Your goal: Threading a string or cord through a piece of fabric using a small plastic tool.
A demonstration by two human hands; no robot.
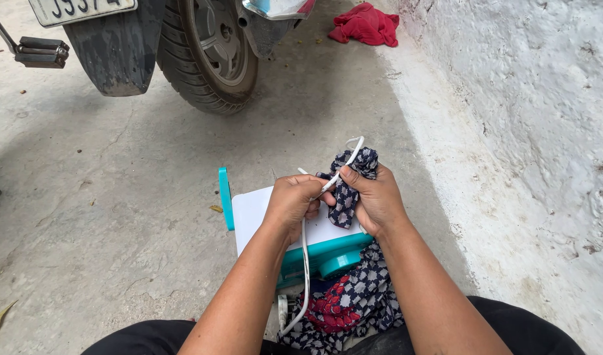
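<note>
White cord runs from both hands' grip, its plug half hidden.

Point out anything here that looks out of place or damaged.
A red cloth lies crumpled on the concrete floor by the white wall, behind the scooter wheel. The wall's paint is rough and pitted. Otherwise nothing stands out: the left hand and right hand hold a white cable and patterned cloth.

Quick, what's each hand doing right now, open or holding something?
Left hand: closed, pinching the white cord.
Right hand: closed, gripping the dark patterned cloth with the cord's upper end.
</note>
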